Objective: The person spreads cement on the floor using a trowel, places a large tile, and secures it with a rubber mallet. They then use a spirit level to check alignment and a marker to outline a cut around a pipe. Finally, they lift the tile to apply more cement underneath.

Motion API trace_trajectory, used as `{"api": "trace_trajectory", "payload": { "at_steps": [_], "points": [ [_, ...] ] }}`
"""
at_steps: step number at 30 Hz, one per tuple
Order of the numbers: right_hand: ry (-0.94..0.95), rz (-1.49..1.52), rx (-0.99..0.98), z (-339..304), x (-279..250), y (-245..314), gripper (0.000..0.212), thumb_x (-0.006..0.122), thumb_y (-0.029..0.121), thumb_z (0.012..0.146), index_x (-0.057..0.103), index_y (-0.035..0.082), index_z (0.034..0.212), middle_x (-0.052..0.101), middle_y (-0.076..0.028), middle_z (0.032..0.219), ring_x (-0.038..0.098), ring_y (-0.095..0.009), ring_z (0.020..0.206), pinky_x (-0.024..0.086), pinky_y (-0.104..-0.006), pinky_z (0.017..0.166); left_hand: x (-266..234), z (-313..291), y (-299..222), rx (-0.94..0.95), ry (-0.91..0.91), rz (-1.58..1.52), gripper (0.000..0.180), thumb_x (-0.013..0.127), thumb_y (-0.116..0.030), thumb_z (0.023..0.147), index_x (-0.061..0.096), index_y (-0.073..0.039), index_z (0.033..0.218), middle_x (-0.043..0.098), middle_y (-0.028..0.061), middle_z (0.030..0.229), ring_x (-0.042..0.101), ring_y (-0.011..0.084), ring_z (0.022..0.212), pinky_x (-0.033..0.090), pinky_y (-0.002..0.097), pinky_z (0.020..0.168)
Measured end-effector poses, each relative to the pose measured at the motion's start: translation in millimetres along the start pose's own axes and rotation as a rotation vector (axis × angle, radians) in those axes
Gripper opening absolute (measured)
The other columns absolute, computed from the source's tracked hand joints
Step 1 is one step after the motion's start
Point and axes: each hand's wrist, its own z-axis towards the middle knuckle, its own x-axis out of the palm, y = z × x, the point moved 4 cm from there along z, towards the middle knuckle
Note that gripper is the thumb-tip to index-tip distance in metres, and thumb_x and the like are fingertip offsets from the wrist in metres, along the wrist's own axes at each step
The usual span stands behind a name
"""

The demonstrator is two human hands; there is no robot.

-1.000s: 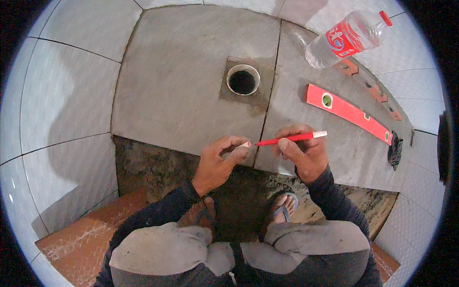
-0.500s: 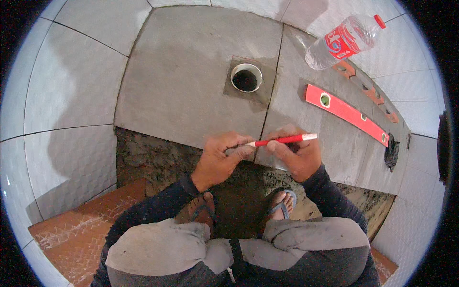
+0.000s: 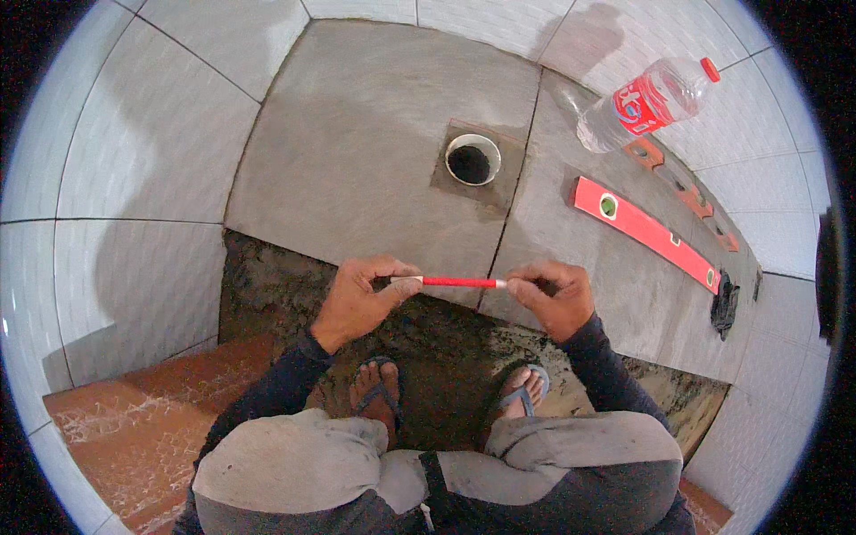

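A red pencil [image 3: 460, 282] with pale ends lies level between my two hands, over the near edge of the grey floor tiles. Its left end is pinched between the thumb and fingers of my left hand [image 3: 364, 301]. At the other end, the thumb and fingertips of my right hand [image 3: 557, 299] close on the pale tip. Beneath the pencil run the large left floor tile [image 3: 357, 152] and the right floor tile [image 3: 606, 294], parted by a dark joint.
A white drain pipe [image 3: 473, 160] opens in the left tile. On the right lie a red spirit level [image 3: 646, 234], a black crumpled thing [image 3: 724, 308], an orange slotted bar [image 3: 682, 189] and a clear bottle [image 3: 642, 102]. Dark wet mortar [image 3: 446, 357] and brown tiles [image 3: 160, 428] are near my feet.
My left hand has moved left and taken hold of the pencil's left end. My right hand has shifted from the pencil's middle to its right end. The view has tilted slightly.
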Motion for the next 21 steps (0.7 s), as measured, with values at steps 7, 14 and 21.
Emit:
{"api": "trace_trajectory", "payload": {
  "at_steps": [7,14,21],
  "points": [
    [0.263,-0.461,-0.176,1.5,0.6,16.5,0.021,0.07,0.018,0.084,0.071,0.002,0.099,0.068,-0.013,0.076,0.066,-0.025,0.066,0.051,-0.0353,0.063,8.7,2.6,-17.5,-0.102,0.009,-0.184,0.024,0.067,-0.021,0.091,0.072,0.0,0.103,0.069,0.0044,0.086,0.063,0.0088,0.081,0.05,0.0245,0.075],
    [-0.42,0.227,-0.441,-44.1,-73.2,87.5,0.018,0.069,0.013,0.082,0.067,0.005,0.098,0.067,-0.015,0.091,0.066,-0.026,0.078,0.056,-0.0401,0.07,-48.2,-17.5,60.8,-0.222,-0.619,-0.506,0.027,0.062,-0.023,0.095,0.064,0.0,0.111,0.064,0.0033,0.093,0.062,0.0134,0.083,0.051,0.029,0.077],
    [0.335,0.406,-0.938,-21.9,-54.8,174.5,0.03,0.075,0.022,0.082,0.061,0.009,0.104,0.064,-0.013,0.097,0.063,-0.025,0.074,0.055,-0.0392,0.065,-61.3,-54.2,135.3,-0.328,-0.961,-0.693,0.041,0.061,-0.018,0.094,0.048,-0.001,0.128,0.058,0.007,0.109,0.058,0.0198,0.101,0.048,0.0386,0.091]
  ]
}}
